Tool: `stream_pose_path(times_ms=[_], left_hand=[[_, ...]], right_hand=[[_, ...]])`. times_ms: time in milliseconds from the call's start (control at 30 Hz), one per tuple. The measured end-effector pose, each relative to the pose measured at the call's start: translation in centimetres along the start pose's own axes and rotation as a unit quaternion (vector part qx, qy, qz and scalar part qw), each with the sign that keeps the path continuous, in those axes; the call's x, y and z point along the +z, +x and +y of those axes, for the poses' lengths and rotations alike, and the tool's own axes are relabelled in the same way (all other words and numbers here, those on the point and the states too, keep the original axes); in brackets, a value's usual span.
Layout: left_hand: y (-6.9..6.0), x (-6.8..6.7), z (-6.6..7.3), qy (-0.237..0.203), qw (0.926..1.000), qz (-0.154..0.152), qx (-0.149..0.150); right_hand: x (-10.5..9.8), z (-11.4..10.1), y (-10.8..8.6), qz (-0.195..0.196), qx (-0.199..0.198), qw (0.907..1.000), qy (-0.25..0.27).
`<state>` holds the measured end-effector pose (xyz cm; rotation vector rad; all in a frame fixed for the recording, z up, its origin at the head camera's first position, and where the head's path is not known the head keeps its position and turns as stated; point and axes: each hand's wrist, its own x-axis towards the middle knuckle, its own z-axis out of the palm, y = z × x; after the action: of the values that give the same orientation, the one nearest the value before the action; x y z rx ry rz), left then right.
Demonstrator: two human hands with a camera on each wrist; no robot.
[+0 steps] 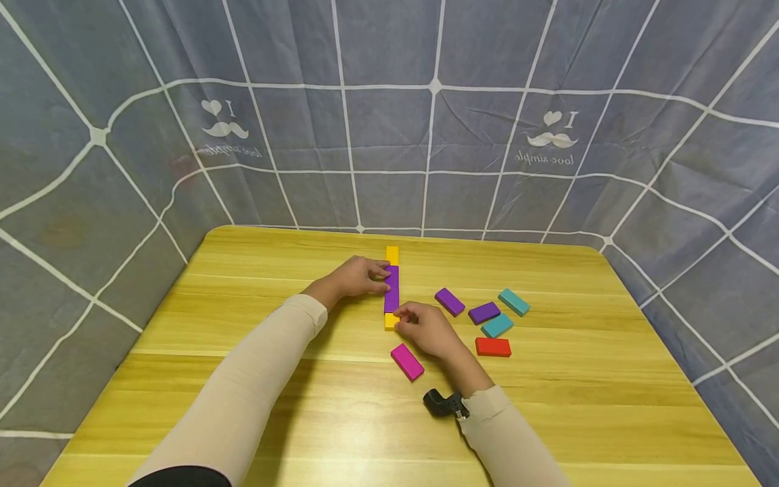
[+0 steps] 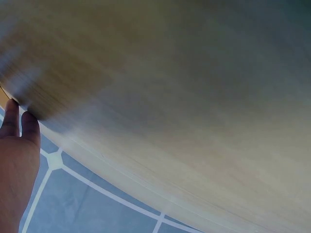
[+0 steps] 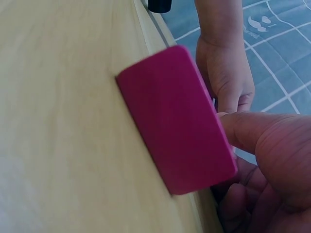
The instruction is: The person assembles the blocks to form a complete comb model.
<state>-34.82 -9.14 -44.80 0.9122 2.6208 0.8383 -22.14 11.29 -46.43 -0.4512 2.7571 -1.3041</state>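
In the head view, a straight row on the table has a yellow block (image 1: 392,255) at its far end, a purple stretch (image 1: 392,297) in the middle and another yellow block (image 1: 390,322) at its near end. My left hand (image 1: 356,276) touches the purple stretch from the left with nearly straight fingers. At the near end, my right hand (image 1: 428,329) has thumb and index finger bent against the near yellow block's right side. A loose pink block (image 1: 407,362) lies just below the right hand; in the right wrist view it hides part of the fingers.
Right of the row lie two loose purple blocks (image 1: 450,302), two teal blocks (image 1: 514,302) and a red block (image 1: 493,347). A black device (image 1: 443,403) is strapped at the right wrist. A grey curtain (image 1: 389,135) with white lines surrounds the wooden table (image 1: 255,270).
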Motion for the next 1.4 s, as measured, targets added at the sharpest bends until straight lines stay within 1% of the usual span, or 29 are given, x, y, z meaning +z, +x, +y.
stream_pose_path(times_ms=[433,667,967,1167,1400], left_hand=[[-0.17,-0.09,0.21,0.004,1.0,0.002,0.002],[-0.17,-0.12,0.23,-0.002,1.0,0.001,-0.001],[-0.17,0.02,0.1,0.004,0.9999,0.005,0.011],[-0.13,0.05,0.22,0.009,0.9999,0.0,0.01],[-0.08,0.09,0.25,0.026,0.9995,-0.005,0.014]], right_hand=[[0.28,-0.11,0.15,0.01,0.006,0.9999,-0.011],[0.41,-0.21,0.13,0.01,0.005,0.9998,-0.014],[0.44,-0.07,0.19,0.013,-0.002,0.9997,-0.02],[0.43,0.0,0.14,0.011,0.005,0.9998,-0.013],[0.42,0.0,0.07,0.007,0.011,0.9999,-0.004]])
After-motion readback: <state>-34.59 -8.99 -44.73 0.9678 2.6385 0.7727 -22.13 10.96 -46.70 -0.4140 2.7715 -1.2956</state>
